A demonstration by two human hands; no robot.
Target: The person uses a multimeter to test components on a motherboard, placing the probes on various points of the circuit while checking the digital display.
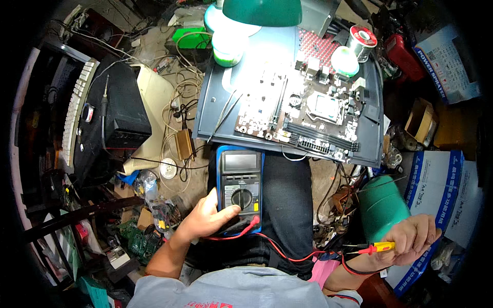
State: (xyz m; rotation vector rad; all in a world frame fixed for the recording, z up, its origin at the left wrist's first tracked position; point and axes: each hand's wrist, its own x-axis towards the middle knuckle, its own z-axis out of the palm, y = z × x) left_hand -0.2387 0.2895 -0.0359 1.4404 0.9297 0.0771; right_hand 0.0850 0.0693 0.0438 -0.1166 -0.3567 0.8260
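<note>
A blue-edged digital multimeter (239, 180) rests on my thigh, with my left hand (208, 216) closed around its lower left side. The left thumb lies by the round dial (241, 198). A red lead (277, 249) runs from the meter's lower end toward the right. Off to the right, my right hand (415, 237) is closed on a yellow-and-red test probe (380, 247), its tip pointing left. A second thin metal tip shows just above it; its handle is hidden in the fingers. Beyond the meter, a computer motherboard (292, 110) lies under bright lamp light.
The motherboard sits on a dark tray-like board (210, 115) with tweezers (223, 117), a solder spool (362, 40) and a small tub (229, 51). A green lamp shade (262, 11) hangs above it. A soldering iron (105, 108) lies left; a green bin (381, 208) and cartons (426, 190) stand right.
</note>
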